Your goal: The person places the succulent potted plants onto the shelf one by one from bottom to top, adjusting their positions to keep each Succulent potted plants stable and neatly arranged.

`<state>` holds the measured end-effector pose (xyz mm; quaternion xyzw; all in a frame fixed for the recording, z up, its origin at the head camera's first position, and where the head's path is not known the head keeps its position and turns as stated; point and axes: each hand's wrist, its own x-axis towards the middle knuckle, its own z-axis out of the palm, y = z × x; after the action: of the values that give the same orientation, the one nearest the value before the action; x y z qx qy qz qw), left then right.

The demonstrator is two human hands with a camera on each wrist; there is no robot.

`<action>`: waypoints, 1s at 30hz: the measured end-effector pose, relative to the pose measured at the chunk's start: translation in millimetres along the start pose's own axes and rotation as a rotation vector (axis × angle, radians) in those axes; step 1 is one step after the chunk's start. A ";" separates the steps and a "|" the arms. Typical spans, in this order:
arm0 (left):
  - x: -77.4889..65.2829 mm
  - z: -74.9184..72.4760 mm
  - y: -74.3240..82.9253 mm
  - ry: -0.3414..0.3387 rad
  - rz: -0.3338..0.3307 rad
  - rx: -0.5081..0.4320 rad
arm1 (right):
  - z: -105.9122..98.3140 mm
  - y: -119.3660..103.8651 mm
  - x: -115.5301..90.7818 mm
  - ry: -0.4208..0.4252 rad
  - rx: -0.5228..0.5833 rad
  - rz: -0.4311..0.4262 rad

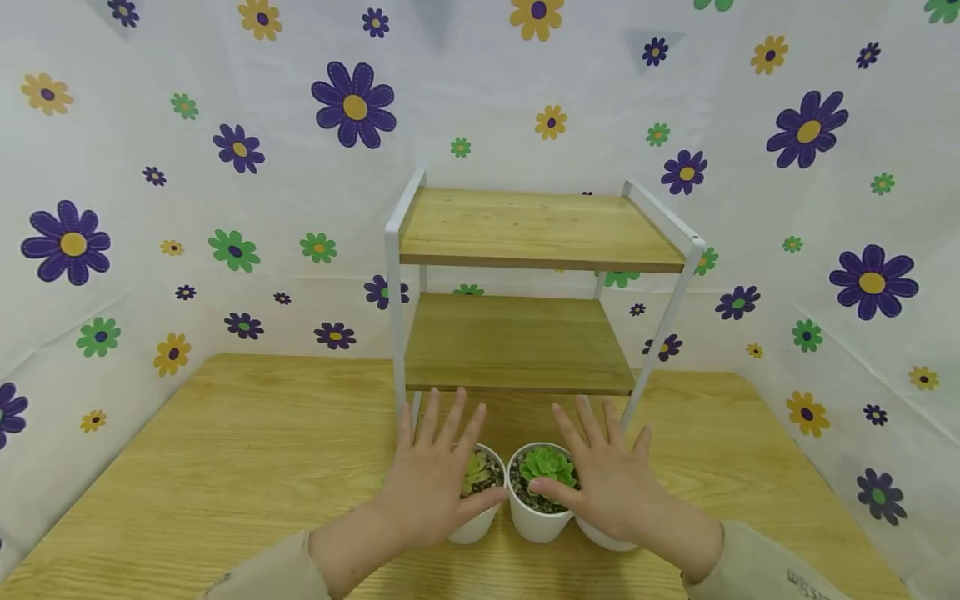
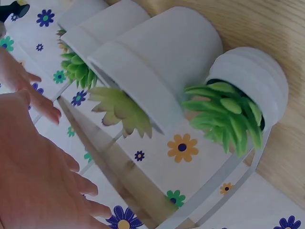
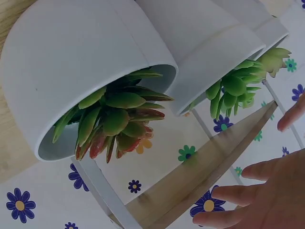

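Observation:
Both hands spread their fingers over a row of potted succulents on the table. My left hand (image 1: 426, 487) hovers over a white pot (image 1: 474, 530) with a pale yellow-green succulent (image 2: 121, 112), partly covering it. In the left wrist view a small ribbed pot (image 2: 257, 78) with a bright green succulent (image 2: 224, 114) stands beyond it. The middle white pot (image 1: 540, 525) has a green rosette succulent (image 1: 547, 468), overlapped by the thumb of my right hand (image 1: 618, 487). Under that hand, mostly hidden in the head view, is a white pot (image 3: 90, 71) with a red-tipped succulent (image 3: 119, 119).
Behind the pots stands a two-tier rack with a wooden top shelf (image 1: 540, 225), a lower shelf (image 1: 517, 342) and a white frame (image 1: 394, 308). The wooden table (image 1: 262, 450) extends to both sides. A flower-printed cloth (image 1: 465, 75) encloses the back and sides.

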<state>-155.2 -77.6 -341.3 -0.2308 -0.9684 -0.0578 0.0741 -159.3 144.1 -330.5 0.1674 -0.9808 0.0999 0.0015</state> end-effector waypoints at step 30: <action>18.1 -146.9 -70.1 0.021 -0.383 -0.334 | 3.4 6.8 -2.4 0.082 -0.005 -0.042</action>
<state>-186.0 -153.3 -199.3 -0.0515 -0.9707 -0.2325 0.0328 -159.2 150.4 -335.2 0.1838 -0.9764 0.1043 0.0441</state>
